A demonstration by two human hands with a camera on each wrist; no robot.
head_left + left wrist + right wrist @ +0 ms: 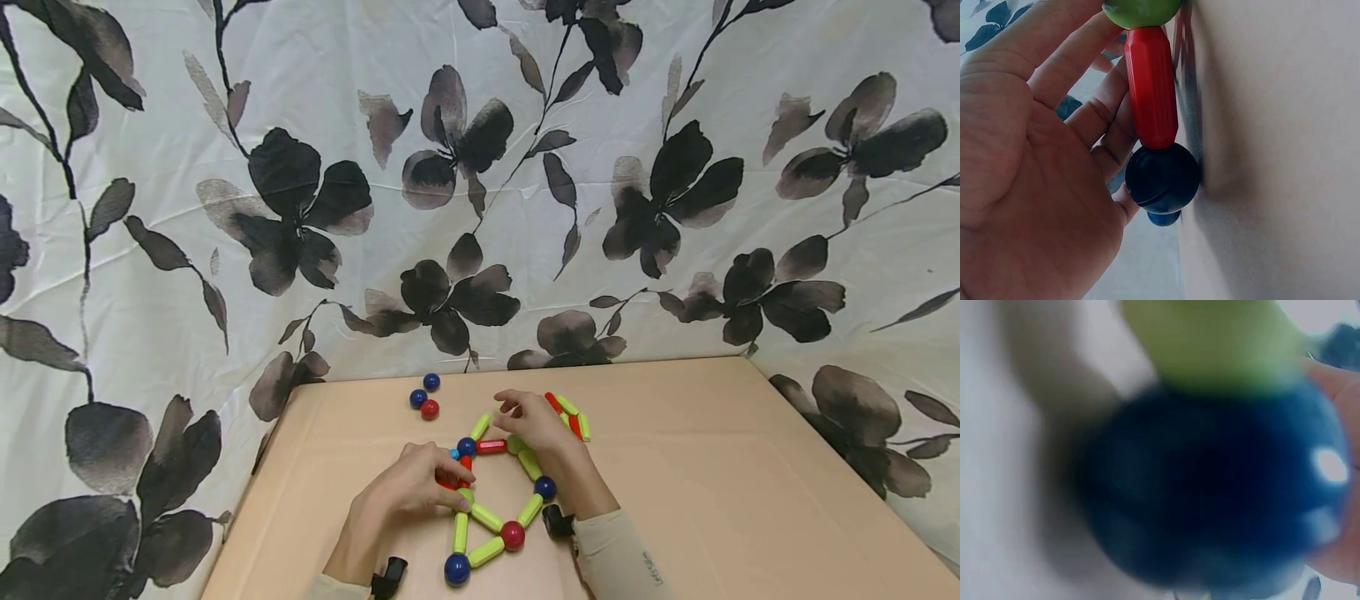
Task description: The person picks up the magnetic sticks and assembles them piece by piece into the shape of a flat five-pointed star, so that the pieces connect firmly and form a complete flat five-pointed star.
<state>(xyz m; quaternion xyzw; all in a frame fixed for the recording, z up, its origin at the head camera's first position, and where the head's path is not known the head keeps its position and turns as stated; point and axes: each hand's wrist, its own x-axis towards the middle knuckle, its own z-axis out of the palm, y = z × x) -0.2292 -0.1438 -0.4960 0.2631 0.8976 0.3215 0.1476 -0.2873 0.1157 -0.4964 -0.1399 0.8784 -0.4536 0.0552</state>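
In the head view, my left hand grips the joined sticks and balls at their left side, thumb and fingers around the light-green ball. The left wrist view shows my left hand behind this green ball, a red stick and a dark blue ball. My right hand hovers over the far side, fingers loosely bent, near a yellow-green stick and another green ball. Nothing is visible between its fingers. A blurred blue ball hides most of the right wrist view.
Two blue balls and a red ball lie together at the back of the tan table. Several red and yellow-green sticks lie beyond my right wrist. Behind the table hangs a floral cloth.
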